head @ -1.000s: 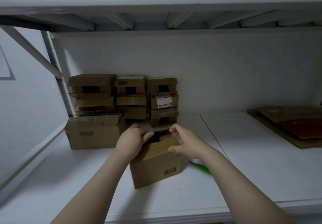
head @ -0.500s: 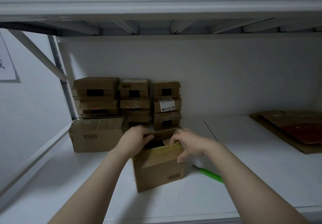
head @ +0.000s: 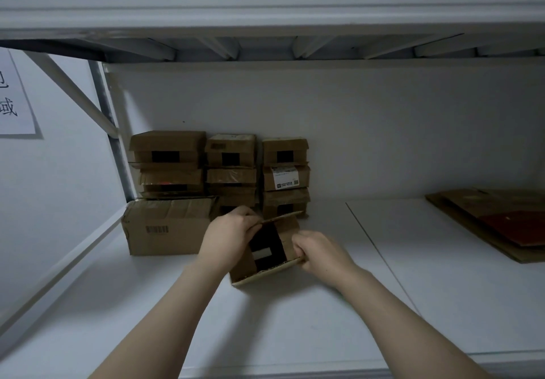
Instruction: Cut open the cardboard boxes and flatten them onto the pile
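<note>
- Cardboard box [head: 267, 250] on the white shelf [head: 295, 319] now lies tipped with its open mouth toward the camera, dark inside; half a second ago it stood upright with its barcode face showing.
- Left hand [head: 228, 235] is clamped on the far top flap; right hand [head: 317, 250] grips the near right edge, so the hands have spread apart across the opening.
- Green cutter, seen beside the box a moment ago, is no longer visible, probably hidden behind the right arm.
- My reading: the cutting is done on this one and the hands are pulling it open to collapse it.
- Flattened pile [head: 495, 219] waits well apart at the right; stacked uncut boxes [head: 227, 169] remain at the back.
</note>
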